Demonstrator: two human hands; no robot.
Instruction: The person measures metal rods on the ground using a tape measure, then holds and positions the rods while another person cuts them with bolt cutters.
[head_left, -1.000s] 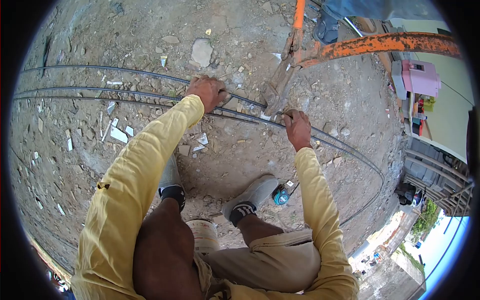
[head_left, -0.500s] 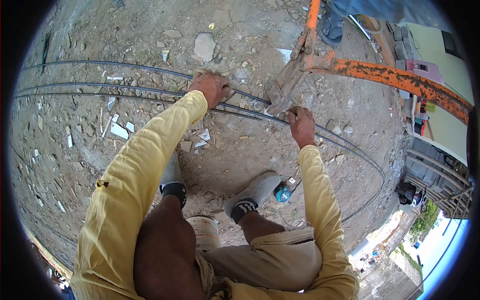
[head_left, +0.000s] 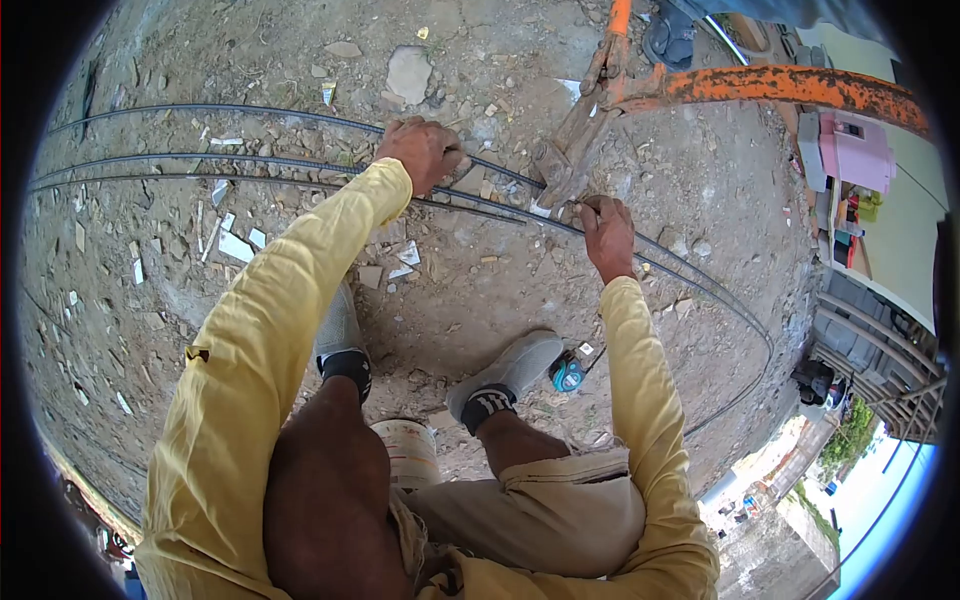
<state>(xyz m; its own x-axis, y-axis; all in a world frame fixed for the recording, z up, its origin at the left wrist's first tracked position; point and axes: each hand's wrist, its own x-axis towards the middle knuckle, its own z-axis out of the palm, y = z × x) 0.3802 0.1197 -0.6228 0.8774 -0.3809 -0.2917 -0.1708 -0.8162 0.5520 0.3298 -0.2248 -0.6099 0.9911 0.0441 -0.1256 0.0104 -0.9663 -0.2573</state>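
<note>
My left hand (head_left: 420, 152) is closed around steel rebars (head_left: 300, 163), long thin ribbed rods running from the far left. My right hand (head_left: 607, 238) pinches the rebars just right of the bolt cutter's jaws. The rusty jaws of an orange bolt cutter (head_left: 565, 178) sit between my two hands, at the end of the upper rod. One of its handles (head_left: 790, 85) stretches right, the other rises past the top edge. Beyond my right hand the rods (head_left: 735, 305) bend round in a loop. Whether the jaws have cut through the rod, I cannot tell.
A blue tape measure (head_left: 567, 374) lies beside my right shoe (head_left: 512, 370). A white bucket (head_left: 408, 450) stands under me. Another person's shoe (head_left: 668, 42) is at the top right. Broken tile pieces (head_left: 236, 246) and stones litter the dirt. A pink box (head_left: 858, 152) is at the right.
The bolt cutter's right-hand handle has swung upward, towards the other handle. My hands keep their hold on the rebars and appear slightly higher in the view.
</note>
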